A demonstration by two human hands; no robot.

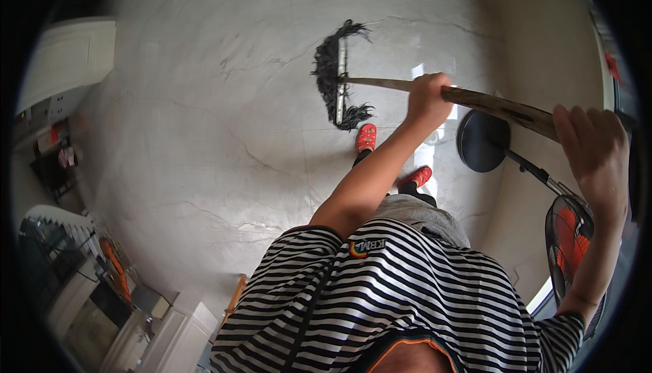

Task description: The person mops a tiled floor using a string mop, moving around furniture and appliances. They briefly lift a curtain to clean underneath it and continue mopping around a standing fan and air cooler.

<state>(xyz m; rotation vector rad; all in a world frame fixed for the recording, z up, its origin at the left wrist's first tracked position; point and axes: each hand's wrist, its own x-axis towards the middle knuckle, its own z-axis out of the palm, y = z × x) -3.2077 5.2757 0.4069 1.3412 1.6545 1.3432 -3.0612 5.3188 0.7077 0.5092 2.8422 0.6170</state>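
A mop (502,107) with a long wooden handle runs from the right side toward the middle of the view. Its dark, stringy head (328,67), held by a pale straight bar, lies on the grey floor in front of my feet. My left hand (429,101) is wrapped round the handle partway along. Higher up, near the handle's end, my right hand (594,145) is closed round it too. The far tip of the handle is hidden by my right hand.
The glossy marbled floor (204,101) spreads ahead and left. To my right stands a fan (570,244) with orange blades and a round black base (483,140), beside the wall (550,54). White cabinets (75,50) line the left. My red shoes (367,137) are near the mop head.
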